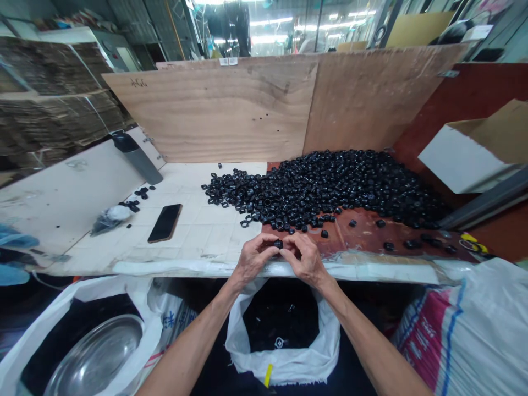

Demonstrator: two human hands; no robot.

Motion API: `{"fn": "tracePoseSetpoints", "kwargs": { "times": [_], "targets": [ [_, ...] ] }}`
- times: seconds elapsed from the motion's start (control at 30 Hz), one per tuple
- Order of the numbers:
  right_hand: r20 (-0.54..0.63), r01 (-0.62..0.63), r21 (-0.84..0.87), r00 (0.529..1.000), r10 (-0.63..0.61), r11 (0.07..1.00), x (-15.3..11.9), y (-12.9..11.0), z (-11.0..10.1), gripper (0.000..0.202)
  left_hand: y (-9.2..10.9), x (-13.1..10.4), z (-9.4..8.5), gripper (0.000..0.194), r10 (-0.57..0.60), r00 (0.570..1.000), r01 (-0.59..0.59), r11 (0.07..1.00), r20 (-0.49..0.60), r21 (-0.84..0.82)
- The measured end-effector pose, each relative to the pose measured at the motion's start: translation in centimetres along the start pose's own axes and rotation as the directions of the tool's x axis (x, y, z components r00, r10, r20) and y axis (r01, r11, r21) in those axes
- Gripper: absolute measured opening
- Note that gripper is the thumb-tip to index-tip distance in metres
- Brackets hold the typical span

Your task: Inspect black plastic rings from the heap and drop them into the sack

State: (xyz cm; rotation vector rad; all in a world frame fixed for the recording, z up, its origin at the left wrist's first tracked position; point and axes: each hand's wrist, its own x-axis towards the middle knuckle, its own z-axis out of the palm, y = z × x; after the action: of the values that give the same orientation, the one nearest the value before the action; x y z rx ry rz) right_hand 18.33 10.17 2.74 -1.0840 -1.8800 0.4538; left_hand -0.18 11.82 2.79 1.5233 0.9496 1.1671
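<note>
Between the fingertips of both hands is a small black ring-shaped plastic part (278, 243), held just above the table's front edge. My left hand (256, 257) pinches it from the left, thumb and index finger closed. From the other side my right hand (302, 258) grips it the same way. Behind the hands spreads a large heap of similar black parts (330, 184), with several loose ones near my right hand. Directly below the hands, a white woven sack (284, 363) stands with its mouth wide, dark inside, a few parts glinting in it.
A phone (165, 223) and a grey bottle (138, 157) lie on the table's left. A wooden board (231, 104) walls the back. At right are a cardboard box (466, 157) and yellow-handled scissors (474, 243). A metal bowl (99, 357) rests in a sack at lower left.
</note>
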Motion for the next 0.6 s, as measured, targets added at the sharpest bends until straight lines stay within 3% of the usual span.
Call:
{"fn": "tracePoseSetpoints", "kwargs": {
  "times": [0.1, 0.2, 0.33, 0.47, 0.6],
  "targets": [
    [-0.005, 0.007, 0.117, 1.0, -0.006, 0.993, 0.1, 0.0, 0.0, 0.02, 0.2, 0.2, -0.1, 0.021, 0.018, 1.0, -0.018, 1.0, 0.023, 0.005],
    [0.002, 0.002, 0.133, 1.0, -0.002, 0.991, 0.1, -0.2, 0.2, 0.014, 0.4, 0.1, -0.1, 0.021, 0.03, 0.999, -0.031, 0.999, 0.036, 0.025],
    [-0.029, -0.189, 0.203, 0.98, 0.199, 0.961, -0.7, -1.2, 1.3, 0.009, -0.3, -1.4, 0.0, 0.017, 0.184, 0.983, -0.179, 0.97, -0.015, 0.163],
    [0.096, -0.487, 0.384, 0.866, 0.49, 0.785, -2.2, -3.1, 2.7, 0.011, -1.7, -4.1, -0.4, 0.019, 0.411, 0.91, -0.398, 0.835, 0.05, 0.38],
    [0.212, -0.653, 0.385, 0.75, 0.627, 0.652, -3.2, -5.1, 3.7, 0.012, -1.6, -6.3, -1.4, 0.029, 0.478, 0.859, -0.506, 0.74, 0.183, 0.443]
  ]
}}
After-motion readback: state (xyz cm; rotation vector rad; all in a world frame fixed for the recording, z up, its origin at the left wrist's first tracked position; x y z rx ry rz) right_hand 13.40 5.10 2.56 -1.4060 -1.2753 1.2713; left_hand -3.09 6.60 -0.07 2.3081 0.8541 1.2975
